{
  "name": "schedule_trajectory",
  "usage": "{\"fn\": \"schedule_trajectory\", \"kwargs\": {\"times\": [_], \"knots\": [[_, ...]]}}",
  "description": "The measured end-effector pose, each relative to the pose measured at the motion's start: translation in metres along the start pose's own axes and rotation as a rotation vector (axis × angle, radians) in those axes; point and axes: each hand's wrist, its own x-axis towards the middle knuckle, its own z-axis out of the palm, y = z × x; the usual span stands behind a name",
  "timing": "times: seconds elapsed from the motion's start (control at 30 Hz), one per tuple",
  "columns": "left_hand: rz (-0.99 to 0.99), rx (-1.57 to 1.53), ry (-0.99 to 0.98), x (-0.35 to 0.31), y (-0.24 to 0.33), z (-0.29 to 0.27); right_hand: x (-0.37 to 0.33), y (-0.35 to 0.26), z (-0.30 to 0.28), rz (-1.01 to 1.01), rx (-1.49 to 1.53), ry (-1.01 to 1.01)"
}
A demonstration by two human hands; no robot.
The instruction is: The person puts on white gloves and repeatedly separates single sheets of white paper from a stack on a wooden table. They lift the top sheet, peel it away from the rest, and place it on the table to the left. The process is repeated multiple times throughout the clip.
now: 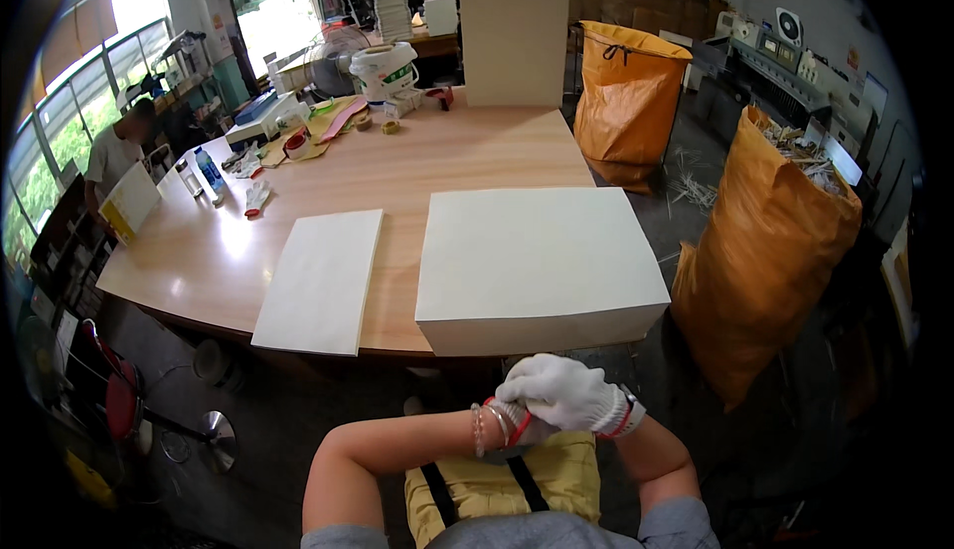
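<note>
Plainly, a thin white stack (323, 281) lay at your ten o'clock. Your left hand (540, 434) was mostly hidden, its fingers impossible to tell; the thick white stack (540, 256) sat at twelve; your gloved right hand (564, 390) clasped the left, fingers pressed together.

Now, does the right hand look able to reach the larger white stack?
Probably yes: the right hand, though placed over the left hand, is near the larger white stack, nothing visible between them.
</note>
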Motion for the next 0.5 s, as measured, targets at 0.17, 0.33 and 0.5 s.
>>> {"fn": "schedule_trajectory", "kwargs": {"times": [0.17, 0.33, 0.5], "knots": [[0.022, -0.012, -0.06, 0.0, -0.003, 0.003, 0.002, -0.02, -0.011, -0.203, -0.235, 0.086], [0.013, -0.04, -0.068, -0.005, -0.002, 0.006, 0.001, -0.049, -0.006, -0.257, -0.531, 0.088], [0.038, -0.097, -0.09, 0.001, -0.002, 0.005, 0.004, -0.044, 0.002, -0.224, -0.394, 0.141]]}}
